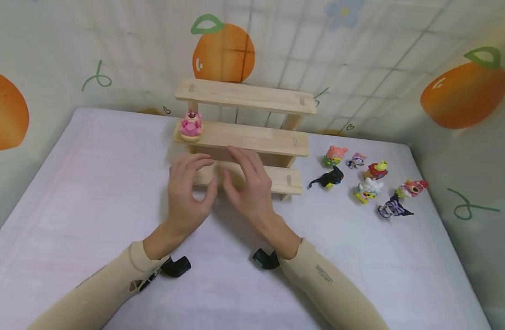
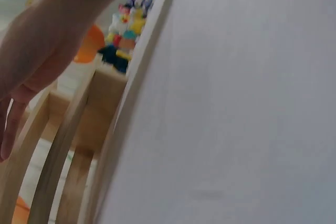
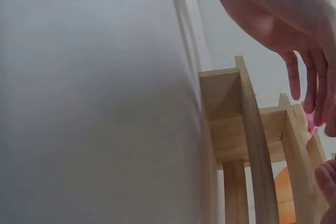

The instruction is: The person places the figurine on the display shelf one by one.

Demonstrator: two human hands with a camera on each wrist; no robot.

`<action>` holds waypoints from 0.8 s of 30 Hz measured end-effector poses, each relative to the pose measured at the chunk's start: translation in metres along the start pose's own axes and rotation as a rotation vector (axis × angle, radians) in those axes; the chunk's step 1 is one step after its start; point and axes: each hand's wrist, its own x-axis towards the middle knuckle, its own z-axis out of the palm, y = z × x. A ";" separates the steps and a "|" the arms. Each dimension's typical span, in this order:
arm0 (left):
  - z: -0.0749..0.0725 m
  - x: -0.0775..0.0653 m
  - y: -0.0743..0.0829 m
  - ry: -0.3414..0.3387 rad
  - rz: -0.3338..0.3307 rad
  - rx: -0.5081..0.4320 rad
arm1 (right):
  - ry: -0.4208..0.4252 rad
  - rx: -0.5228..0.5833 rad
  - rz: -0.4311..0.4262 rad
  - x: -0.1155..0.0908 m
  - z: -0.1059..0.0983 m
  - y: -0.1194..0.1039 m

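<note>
Both hands are raised in front of a three-tier wooden display shelf [image 1: 252,137], fingers loosely bent and nothing between them. My left hand [image 1: 186,192] is over the left end of the lowest tier [image 1: 283,179], its thumb and fingers spread apart. Opposite it, my right hand [image 1: 252,190] overlaps the middle of that tier, palm turned inward. A gap separates the two hands. On the left end of the middle tier sits a pink bear figurine [image 1: 191,127], just beyond the left fingertips.
Several small figurines stand on the table's right side, among them a black one with a tail [image 1: 328,178], a white one [image 1: 368,189] and a purple-black one [image 1: 392,208]. A white cloth [image 1: 91,183] covers the table. Behind the shelf hangs an orange-printed curtain [image 1: 293,41].
</note>
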 end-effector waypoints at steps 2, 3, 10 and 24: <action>0.003 -0.004 0.003 -0.030 0.011 -0.024 | 0.007 0.012 0.005 -0.005 -0.004 0.001; 0.005 -0.006 0.004 -0.041 0.016 -0.033 | 0.008 0.021 0.008 -0.007 -0.006 0.001; 0.014 -0.019 0.019 -0.123 0.053 -0.092 | 0.016 0.047 0.016 -0.023 -0.024 0.006; 0.036 -0.050 0.046 -0.415 0.143 -0.102 | 0.034 0.006 0.073 -0.063 -0.085 0.033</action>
